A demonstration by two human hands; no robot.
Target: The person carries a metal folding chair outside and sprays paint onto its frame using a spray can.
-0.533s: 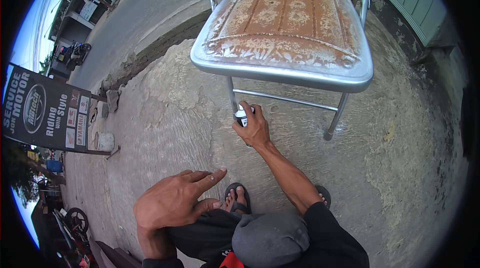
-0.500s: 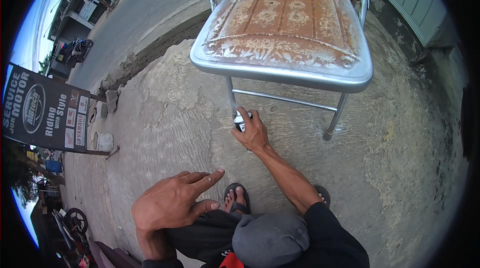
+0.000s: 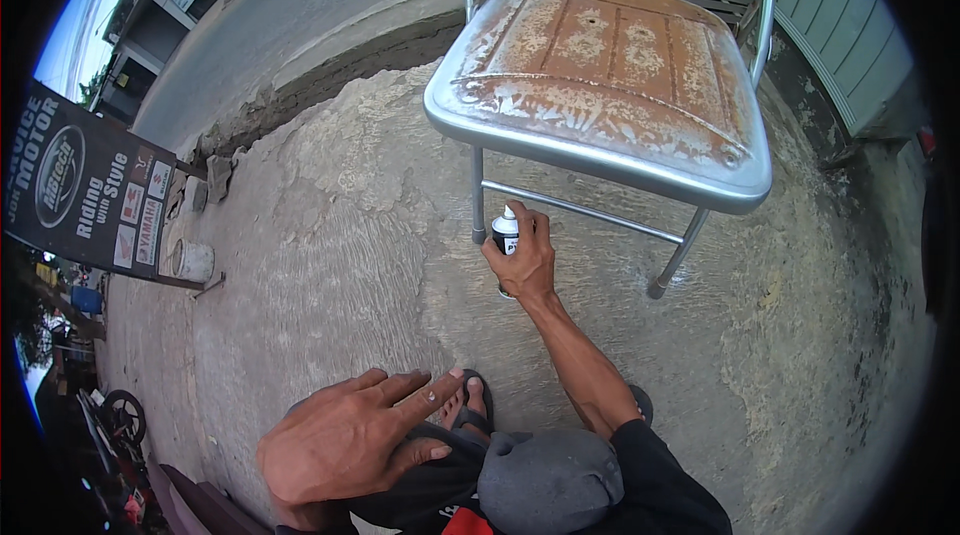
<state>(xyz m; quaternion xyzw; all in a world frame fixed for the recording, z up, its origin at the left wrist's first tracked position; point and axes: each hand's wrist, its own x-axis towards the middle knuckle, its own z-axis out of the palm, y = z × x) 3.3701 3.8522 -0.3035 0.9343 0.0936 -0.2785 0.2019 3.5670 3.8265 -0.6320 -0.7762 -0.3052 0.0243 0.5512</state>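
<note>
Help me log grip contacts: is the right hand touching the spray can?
Touching. The head view shows the right hand wrapped around the spray can, with fingers and thumb against its sides and no gap between them.

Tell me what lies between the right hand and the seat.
In the head view, a bar crosses between the right hand and the seat, with concrete showing behind it.

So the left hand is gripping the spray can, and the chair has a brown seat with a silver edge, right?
Not the left: the head view shows the right hand gripping the spray can. The chair's brown seat and silver edge are right.
</note>
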